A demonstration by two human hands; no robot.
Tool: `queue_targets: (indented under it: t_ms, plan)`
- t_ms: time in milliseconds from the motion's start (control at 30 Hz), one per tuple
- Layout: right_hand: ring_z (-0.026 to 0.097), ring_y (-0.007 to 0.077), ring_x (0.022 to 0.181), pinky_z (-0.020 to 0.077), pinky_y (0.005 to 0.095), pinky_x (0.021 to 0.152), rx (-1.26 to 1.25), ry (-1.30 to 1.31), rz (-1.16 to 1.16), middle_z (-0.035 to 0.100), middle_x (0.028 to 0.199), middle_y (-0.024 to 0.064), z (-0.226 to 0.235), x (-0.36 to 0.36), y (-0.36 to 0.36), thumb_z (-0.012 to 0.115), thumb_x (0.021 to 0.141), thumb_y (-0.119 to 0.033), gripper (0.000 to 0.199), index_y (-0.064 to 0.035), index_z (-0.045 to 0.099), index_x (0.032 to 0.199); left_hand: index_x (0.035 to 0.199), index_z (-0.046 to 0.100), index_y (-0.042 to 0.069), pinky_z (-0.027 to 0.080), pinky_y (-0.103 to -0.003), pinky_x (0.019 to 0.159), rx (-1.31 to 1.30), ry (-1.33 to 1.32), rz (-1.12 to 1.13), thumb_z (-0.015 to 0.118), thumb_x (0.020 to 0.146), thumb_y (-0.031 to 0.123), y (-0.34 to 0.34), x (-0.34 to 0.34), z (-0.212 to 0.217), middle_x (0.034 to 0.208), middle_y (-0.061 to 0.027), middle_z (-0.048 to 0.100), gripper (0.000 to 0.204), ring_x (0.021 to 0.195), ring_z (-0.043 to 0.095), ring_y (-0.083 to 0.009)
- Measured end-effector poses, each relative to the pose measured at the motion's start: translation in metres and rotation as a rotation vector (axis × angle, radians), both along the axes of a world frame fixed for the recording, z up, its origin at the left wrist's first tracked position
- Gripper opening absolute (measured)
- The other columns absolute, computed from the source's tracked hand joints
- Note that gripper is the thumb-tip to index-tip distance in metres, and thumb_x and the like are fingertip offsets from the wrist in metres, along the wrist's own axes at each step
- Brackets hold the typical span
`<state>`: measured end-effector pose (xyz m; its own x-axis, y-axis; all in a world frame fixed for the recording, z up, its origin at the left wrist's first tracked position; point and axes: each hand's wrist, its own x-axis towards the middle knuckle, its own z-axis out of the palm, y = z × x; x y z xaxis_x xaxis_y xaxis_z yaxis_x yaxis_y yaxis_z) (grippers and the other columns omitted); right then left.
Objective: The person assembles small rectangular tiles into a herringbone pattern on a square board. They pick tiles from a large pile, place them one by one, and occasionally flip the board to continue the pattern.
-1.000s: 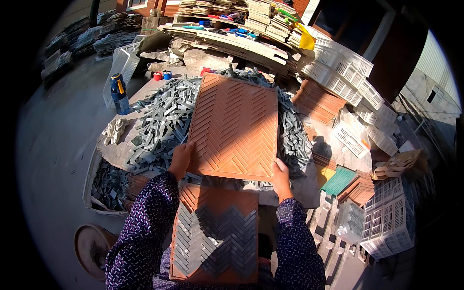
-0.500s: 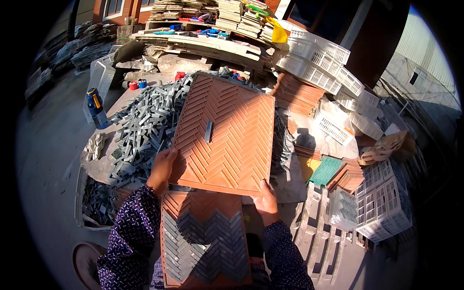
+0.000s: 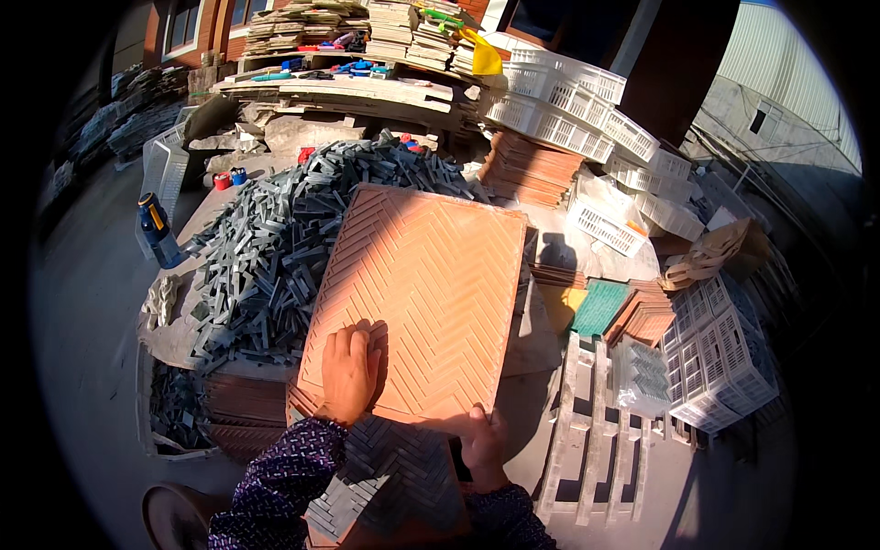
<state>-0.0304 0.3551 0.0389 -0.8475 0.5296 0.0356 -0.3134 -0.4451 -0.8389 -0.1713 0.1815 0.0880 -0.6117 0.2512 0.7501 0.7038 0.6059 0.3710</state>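
An orange tray (image 3: 426,293) with herringbone grooves and no strips visible in them tilts up before me. My right hand (image 3: 484,447) grips its lower right corner, thumb on the face. My left hand (image 3: 348,374) is closed over the tray's lower left face, fingers curled; whatever they hold is hidden. Below lies a second orange tray, partly filled with grey stone strips (image 3: 399,467) in a zigzag pattern; the raised tray covers its upper part. A large heap of loose grey strips (image 3: 266,257) lies beyond my left hand.
A blue bottle (image 3: 159,231) and whitish gloves (image 3: 161,301) lie left of the heap. White crates (image 3: 550,115) are stacked at the back right, near stacked orange trays (image 3: 530,170). A wooden pallet (image 3: 591,440) lies at right, beside more crates (image 3: 720,367).
My left hand has left the tray's edge and come onto its face. The single grey strip that lay there no longer shows. The raised tray has come lower and nearer.
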Motion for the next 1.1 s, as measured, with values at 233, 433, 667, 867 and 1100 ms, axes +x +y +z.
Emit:
queue_targets:
  t_ms: [233,433,667,867,1100]
  plan:
    - [0.058,0.0223,0.102,0.0477,0.0376,0.086,-0.307,0.032,-0.061,0.06,0.112,0.0093,-0.042,0.017,0.023,0.06,0.088,-0.018,0.037,-0.0013,0.051,0.12,0.095,0.05,-0.001,0.045,-0.035,0.067,0.175,-0.288,-0.192,0.06,0.08,-0.001,-0.012,0.027,0.013,0.084,-0.0158,0.053,0.018,0.075,0.055,-0.0293]
    - [0.055,0.0277,0.112,0.0416,0.0431,0.099,-0.309,0.087,-0.193,0.056,0.123,0.0103,-0.077,0.034,0.096,0.061,0.088,-0.019,0.042,-0.0039,0.049,0.125,0.095,0.052,-0.001,0.044,-0.025,0.065,0.306,-0.495,0.032,0.059,0.08,-0.007,-0.11,0.063,-0.024,0.08,-0.0084,0.053,0.018,0.07,0.053,-0.013]
    - [0.055,0.0269,0.11,0.0414,0.0415,0.1,-0.279,0.058,-0.198,0.057,0.12,0.011,-0.088,-0.002,0.138,0.061,0.088,-0.021,0.041,-0.002,0.05,0.123,0.096,0.052,-0.001,0.041,-0.025,0.068,0.552,-0.76,0.198,0.055,0.086,-0.003,-0.17,0.097,-0.088,0.081,-0.0042,0.052,0.01,0.072,0.048,-0.0107]
    - [0.053,0.0239,0.111,0.044,0.0369,0.095,-0.193,0.042,-0.221,0.056,0.12,0.0107,-0.126,-0.027,0.15,0.06,0.09,-0.021,0.038,-0.0021,0.05,0.121,0.093,0.053,-0.001,0.042,-0.025,0.066,0.512,-0.742,0.115,0.056,0.085,-0.002,-0.141,0.103,-0.084,0.078,-0.0038,0.053,0.009,0.069,0.047,-0.0099]
    - [0.053,0.022,0.11,0.044,0.0375,0.093,-0.454,0.0,-0.113,0.058,0.118,0.0083,-0.115,-0.032,0.14,0.059,0.089,-0.038,0.045,-0.0068,0.051,0.121,0.096,0.056,-0.001,0.046,-0.024,0.069,0.649,-0.777,0.128,0.055,0.084,-0.006,-0.154,0.113,-0.095,0.08,-0.0033,0.059,0.013,0.075,0.055,-0.0081]
